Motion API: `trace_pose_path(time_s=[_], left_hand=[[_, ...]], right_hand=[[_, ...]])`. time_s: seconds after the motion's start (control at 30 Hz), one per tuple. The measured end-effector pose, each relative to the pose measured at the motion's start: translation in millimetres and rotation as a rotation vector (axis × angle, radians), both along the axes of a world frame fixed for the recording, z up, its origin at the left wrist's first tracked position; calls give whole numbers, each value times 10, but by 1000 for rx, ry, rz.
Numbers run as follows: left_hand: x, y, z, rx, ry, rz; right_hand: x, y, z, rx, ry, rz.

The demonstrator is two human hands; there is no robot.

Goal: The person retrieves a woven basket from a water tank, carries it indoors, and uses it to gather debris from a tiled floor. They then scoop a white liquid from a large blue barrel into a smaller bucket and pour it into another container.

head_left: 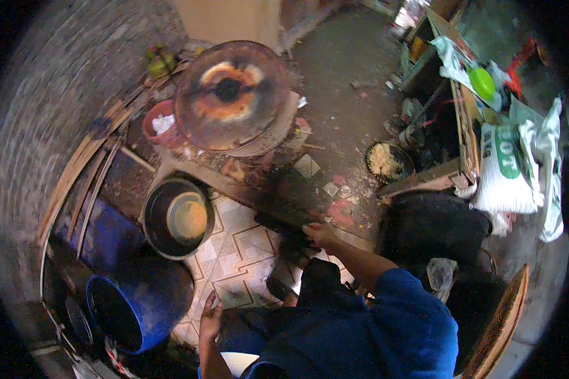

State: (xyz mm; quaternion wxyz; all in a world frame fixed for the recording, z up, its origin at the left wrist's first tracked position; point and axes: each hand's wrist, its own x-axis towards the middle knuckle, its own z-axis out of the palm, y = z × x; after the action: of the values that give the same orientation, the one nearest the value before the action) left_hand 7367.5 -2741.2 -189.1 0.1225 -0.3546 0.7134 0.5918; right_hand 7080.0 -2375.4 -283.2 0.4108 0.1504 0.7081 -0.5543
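My left hand [211,317] is low in the view, beside my lap, its fingers stretched upward with nothing in them. It is nearest to a blue plastic barrel [139,303] lying on its side, mouth toward me. My right arm reaches forward, and my right hand [320,235] has its fingers curled beside a dark, long shape [278,226] over the tiled floor. What those fingers hold is too dark to make out. Ahead and to the left, a deep dark pot [155,218] contains a metal bowl [174,216] with yellowish, grainy stuff in it.
A round rusty metal plate [193,117] tops a stand ahead, with a red bucket [150,120] beside it. At right are a wooden shelf [446,174], white sack [502,189] and basket of pale bits [385,161]. Wooden strips [76,183] lean along the left wall.
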Motion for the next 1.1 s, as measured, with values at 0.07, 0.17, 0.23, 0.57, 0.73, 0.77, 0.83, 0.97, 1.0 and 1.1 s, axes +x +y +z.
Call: trace_pose_path(time_s=[0.07, 0.17, 0.23, 0.57, 0.73, 0.77, 0.83, 0.97, 1.0, 1.1], left_hand=[[174, -40, 226, 122, -62, 71], [278, -34, 489, 40, 131, 75], [286, -27, 697, -22, 223, 96], [-151, 330, 1707, -156, 621, 312], [-334, 472, 1911, 354, 937, 584], [-336, 476, 1941, 547, 1054, 649], [-340, 511, 2001, 881, 1235, 762], [-391, 564, 2061, 1015, 1331, 882], [-397, 579, 2059, 1017, 1346, 906], [-405, 641, 2010, 1057, 1420, 943]], right_hand=[[-19, -391, 456, -299, -136, -27], [-81, -926, 1207, -681, -311, 111], [-89, -1302, 1669, -894, -376, 179], [398, -2316, 3011, -1288, -718, 465], [429, -2487, 3084, -1261, -726, 660], [437, -2513, 3069, -1252, -711, 707], [412, -2554, 3031, -1186, -508, 819], [370, -2614, 2947, -939, 33, 994], [383, -2618, 2931, -934, 93, 1043], [469, -2646, 2917, -887, 382, 1179]])
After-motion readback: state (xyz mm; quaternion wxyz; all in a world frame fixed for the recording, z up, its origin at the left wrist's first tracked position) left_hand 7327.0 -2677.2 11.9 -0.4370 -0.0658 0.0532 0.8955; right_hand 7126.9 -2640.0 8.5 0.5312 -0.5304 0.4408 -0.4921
